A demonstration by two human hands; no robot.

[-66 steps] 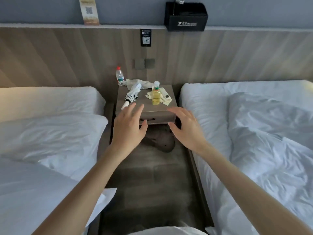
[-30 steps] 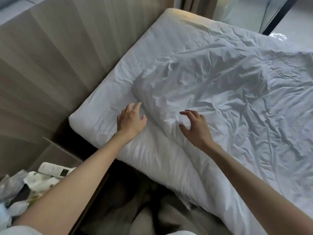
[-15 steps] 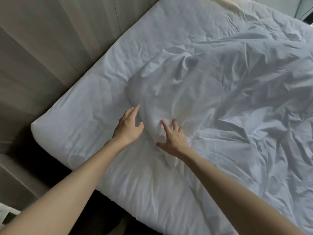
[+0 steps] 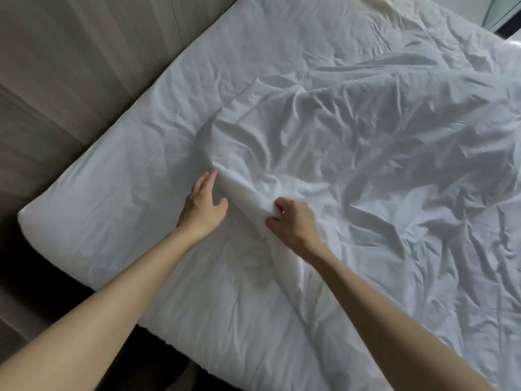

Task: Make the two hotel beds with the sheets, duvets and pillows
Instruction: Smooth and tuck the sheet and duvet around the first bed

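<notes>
Currently: right hand [image 4: 293,224] fingers curled, pinching duvet [image 4: 366,153] edge fold; left hand [image 4: 204,207] fingers straight, flat against same fold. No readable text.

The bed [image 4: 53,235] below me stands against a wood-panelled wall [image 4: 73,69]. A white sheet [image 4: 135,165] covers it, bare along the wall side. A crumpled white duvet [image 4: 366,153] lies over the rest. My right hand [image 4: 294,225] grips its raised edge, and my left hand [image 4: 203,208] rests on the sheet just beside it.
</notes>
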